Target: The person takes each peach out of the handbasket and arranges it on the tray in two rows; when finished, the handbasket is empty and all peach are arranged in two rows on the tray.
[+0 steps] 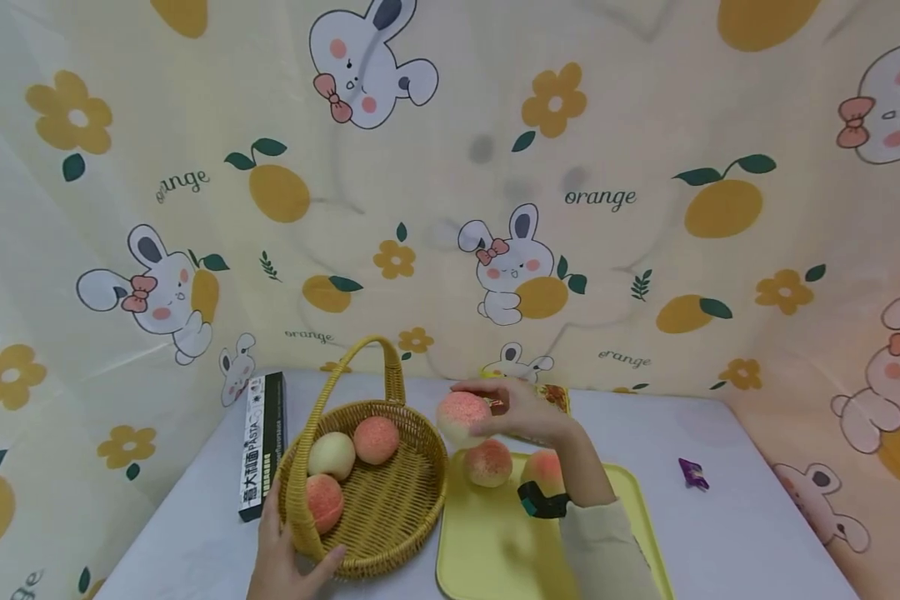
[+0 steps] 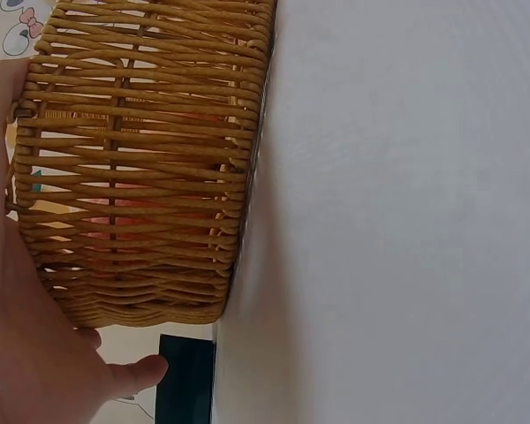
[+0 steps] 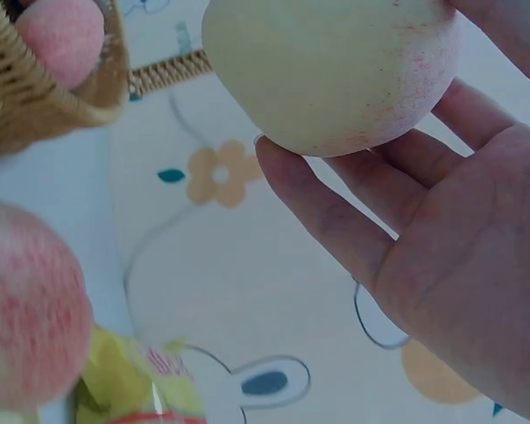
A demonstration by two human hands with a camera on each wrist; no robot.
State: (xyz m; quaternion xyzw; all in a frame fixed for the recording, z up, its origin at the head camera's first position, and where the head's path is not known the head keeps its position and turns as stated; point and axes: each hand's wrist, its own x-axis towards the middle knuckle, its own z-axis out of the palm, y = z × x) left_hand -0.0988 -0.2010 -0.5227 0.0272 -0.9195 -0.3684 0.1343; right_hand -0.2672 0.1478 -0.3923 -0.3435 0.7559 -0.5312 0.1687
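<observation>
Right hand (image 1: 523,410) gripping peach (image 1: 461,415), left hand (image 1: 281,560) spread against basket (image 1: 386,504), purple packet (image 1: 693,474) in head view only

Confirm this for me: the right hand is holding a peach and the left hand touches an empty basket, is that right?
The basket is not empty: three peaches show in it, in the head view. The right hand does hold a peach, and the left hand does touch the basket.

The right hand (image 1: 521,406) curves its fingers; the left hand (image 1: 285,554) spreads its thumb.
</observation>
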